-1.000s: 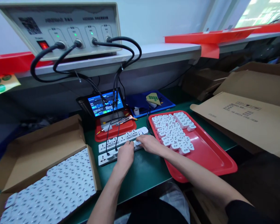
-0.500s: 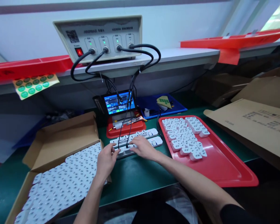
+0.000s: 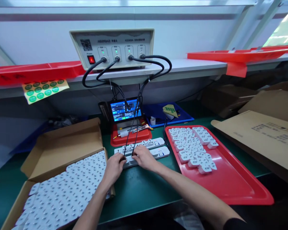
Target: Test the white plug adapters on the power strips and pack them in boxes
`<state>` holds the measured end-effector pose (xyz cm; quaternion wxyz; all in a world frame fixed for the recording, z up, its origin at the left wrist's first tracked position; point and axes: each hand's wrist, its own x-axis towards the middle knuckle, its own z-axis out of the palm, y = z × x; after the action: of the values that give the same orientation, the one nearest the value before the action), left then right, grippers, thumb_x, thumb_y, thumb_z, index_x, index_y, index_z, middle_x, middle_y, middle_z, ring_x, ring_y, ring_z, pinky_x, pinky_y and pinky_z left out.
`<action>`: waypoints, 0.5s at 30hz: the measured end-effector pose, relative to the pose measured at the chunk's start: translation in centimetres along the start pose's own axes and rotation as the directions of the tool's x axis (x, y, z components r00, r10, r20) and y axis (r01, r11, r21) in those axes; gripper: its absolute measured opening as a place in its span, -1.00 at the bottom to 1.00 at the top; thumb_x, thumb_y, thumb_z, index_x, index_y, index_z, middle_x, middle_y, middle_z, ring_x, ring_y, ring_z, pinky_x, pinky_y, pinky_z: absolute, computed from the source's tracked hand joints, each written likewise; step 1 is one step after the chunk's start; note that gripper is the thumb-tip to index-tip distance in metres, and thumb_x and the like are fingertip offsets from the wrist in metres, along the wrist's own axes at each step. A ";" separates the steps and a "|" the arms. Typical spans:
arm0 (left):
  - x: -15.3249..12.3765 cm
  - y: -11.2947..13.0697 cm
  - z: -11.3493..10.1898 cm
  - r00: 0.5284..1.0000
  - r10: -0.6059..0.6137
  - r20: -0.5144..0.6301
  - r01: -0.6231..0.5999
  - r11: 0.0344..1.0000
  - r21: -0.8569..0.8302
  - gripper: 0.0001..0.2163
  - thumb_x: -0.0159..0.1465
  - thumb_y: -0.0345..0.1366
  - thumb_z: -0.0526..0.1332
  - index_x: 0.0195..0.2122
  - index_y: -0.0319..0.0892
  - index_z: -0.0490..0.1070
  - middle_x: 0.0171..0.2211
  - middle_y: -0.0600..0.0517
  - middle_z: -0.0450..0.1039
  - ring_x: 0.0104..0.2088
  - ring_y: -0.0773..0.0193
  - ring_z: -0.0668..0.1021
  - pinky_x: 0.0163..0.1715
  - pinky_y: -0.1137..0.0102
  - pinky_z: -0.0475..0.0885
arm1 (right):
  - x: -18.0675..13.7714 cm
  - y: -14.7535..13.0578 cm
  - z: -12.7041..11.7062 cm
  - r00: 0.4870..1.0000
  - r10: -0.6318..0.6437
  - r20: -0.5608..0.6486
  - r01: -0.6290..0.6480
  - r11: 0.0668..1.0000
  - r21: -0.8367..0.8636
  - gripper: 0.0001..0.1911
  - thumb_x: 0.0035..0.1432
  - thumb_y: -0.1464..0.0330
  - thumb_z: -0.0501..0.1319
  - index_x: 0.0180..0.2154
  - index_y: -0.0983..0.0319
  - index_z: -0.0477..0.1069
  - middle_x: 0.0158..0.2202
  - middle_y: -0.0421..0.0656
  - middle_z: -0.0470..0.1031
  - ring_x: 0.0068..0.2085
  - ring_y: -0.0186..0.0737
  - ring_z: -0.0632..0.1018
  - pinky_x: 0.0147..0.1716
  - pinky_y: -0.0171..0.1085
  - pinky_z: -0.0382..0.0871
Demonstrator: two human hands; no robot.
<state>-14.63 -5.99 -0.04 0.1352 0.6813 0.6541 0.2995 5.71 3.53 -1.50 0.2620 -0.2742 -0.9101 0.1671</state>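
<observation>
Two white power strips lie side by side on the green bench, the rear power strip [image 3: 159, 142] just behind the front power strip [image 3: 163, 152]. Over the left part of the front strip, my left hand [image 3: 114, 164] pinches the lower end of a thin black cable [image 3: 126, 142]. My right hand [image 3: 145, 158] has its thumb and fingers closed at the bottom of a second black cable [image 3: 135, 137], a little further right. Both cable ends are mostly covered by my fingers. White adapters sit in sockets of both strips.
An open cardboard box [image 3: 69, 134] full of white adapters stands left. A red tray [image 3: 230, 185] with more adapters is at right. Behind are a lit screen [image 3: 120, 111], a small red tray [image 3: 114, 140], a blue tray [image 3: 186, 119] and a shelf-mounted tester [image 3: 144, 38].
The whole view has shifted, so the scene sits lower and slightly to the right. My right fingers have closed in on the second cable's end; my left hand stays at the first cable.
</observation>
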 end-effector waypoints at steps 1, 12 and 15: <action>0.0 0.1 0.0 1.000 0.011 -0.021 -0.011 1.000 -0.005 -0.89 0.32 -0.37 0.19 -0.32 -0.13 0.50 -0.30 0.01 0.54 -0.23 0.18 0.57 -0.18 0.33 0.39 | 0.1 0.0 -0.1 1.000 0.006 0.009 -0.006 1.000 -0.003 -0.90 0.31 0.38 0.36 -0.28 0.23 0.49 -0.27 -0.12 0.54 -0.17 -0.13 0.46 -0.12 -0.21 0.25; 0.0 0.5 -0.1 0.988 -0.144 -0.064 0.111 0.923 -0.369 -0.68 0.36 -0.04 0.24 -0.40 -0.18 0.53 -0.43 0.04 0.53 -0.38 0.24 0.50 -0.35 0.41 0.35 | 0.5 0.2 -0.4 0.996 0.012 0.090 -0.007 0.998 -0.056 -0.87 0.28 0.32 0.40 -0.28 0.24 0.54 -0.27 -0.10 0.58 -0.16 -0.11 0.51 -0.13 -0.21 0.27; 0.6 0.5 0.3 0.986 -0.153 -0.073 0.115 0.918 -0.379 -0.75 0.31 -0.10 0.28 -0.34 -0.18 0.57 -0.39 0.04 0.57 -0.34 0.22 0.54 -0.29 0.40 0.39 | 0.5 0.1 -0.4 0.997 0.040 0.070 -0.037 0.999 -0.038 -0.90 0.31 0.34 0.36 -0.25 0.25 0.53 -0.26 -0.08 0.58 -0.16 -0.11 0.52 -0.13 -0.22 0.28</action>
<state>-14.08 -5.43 0.14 0.2491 0.5808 0.6363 0.4425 5.61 3.92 -1.02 0.2211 -0.2903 -0.9163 0.1649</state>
